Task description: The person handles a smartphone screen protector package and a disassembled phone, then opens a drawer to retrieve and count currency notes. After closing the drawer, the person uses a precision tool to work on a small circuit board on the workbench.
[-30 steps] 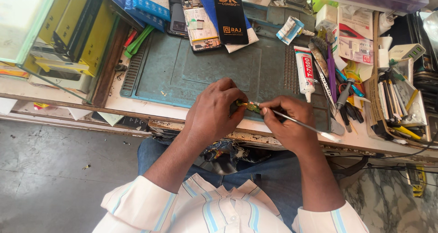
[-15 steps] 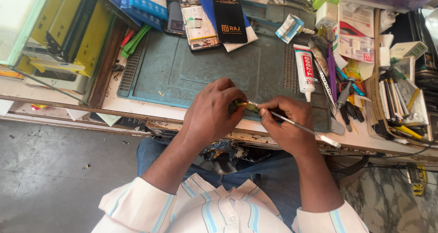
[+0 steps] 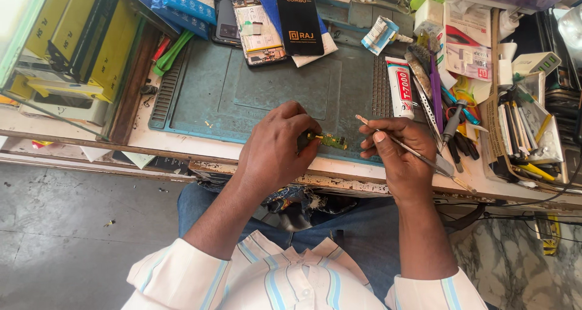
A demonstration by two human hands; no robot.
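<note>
One small green circuit board [image 3: 330,141] sits pinched in the fingertips of the left hand [image 3: 276,149], held just above the near edge of the teal work mat [image 3: 242,97]. Just to its right, the right hand [image 3: 397,158] is closed around thin metal tweezers [image 3: 412,152], their tip pointing up and left, apart from the board. Farther right lie a white glue tube [image 3: 400,87] and a heap of hand tools [image 3: 451,119]. An opened phone [image 3: 254,25] lies at the mat's far edge.
</note>
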